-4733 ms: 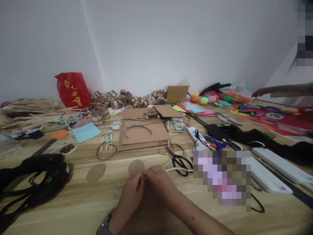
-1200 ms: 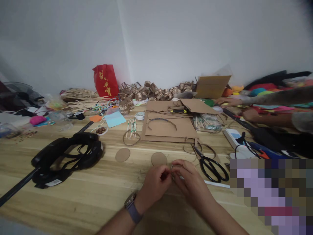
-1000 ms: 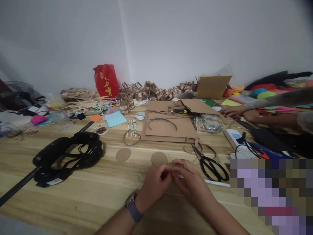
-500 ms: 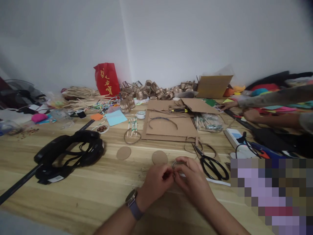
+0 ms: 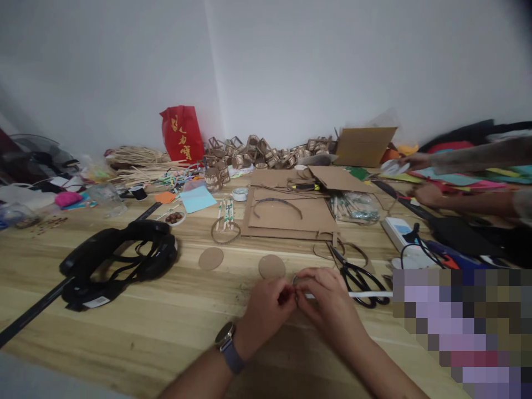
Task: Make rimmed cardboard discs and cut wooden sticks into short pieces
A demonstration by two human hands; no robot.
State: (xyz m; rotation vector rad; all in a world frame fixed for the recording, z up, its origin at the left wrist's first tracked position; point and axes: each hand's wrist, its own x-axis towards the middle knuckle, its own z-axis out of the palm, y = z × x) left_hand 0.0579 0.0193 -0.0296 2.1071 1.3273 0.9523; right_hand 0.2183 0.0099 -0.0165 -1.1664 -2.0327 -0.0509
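Observation:
My left hand [image 5: 266, 311], with a watch [image 5: 225, 334] on its wrist, is closed, its fingertips pinched together. My right hand [image 5: 326, 299] meets it, fingers bent around a thin grey-brown curved strip [image 5: 295, 279], mostly hidden by the fingers. A narrow white strip [image 5: 371, 295] runs out to the right from under my right hand, across the handles of black scissors [image 5: 361, 281]. Just beyond my hands lies a round cardboard disc [image 5: 271, 267]; a second brown disc [image 5: 211, 258] is farther left. A cardboard ring [image 5: 225, 231] rests near printed paper-wrapped sticks [image 5: 226, 213].
Cardboard sheets [image 5: 291, 219] lie mid-table, with another curved strip [image 5: 278, 200] on top. A black headset [image 5: 118, 260] sits at left. Small woven baskets [image 5: 266, 152] and a red bag [image 5: 182, 134] stand at the back. Another person's hands [image 5: 428, 197] work at right.
The white strip beside my right hand has risen slightly and straightened across the scissors' handles. My hands have barely moved. At right, the other person's far hand has shifted and holds something whitish.

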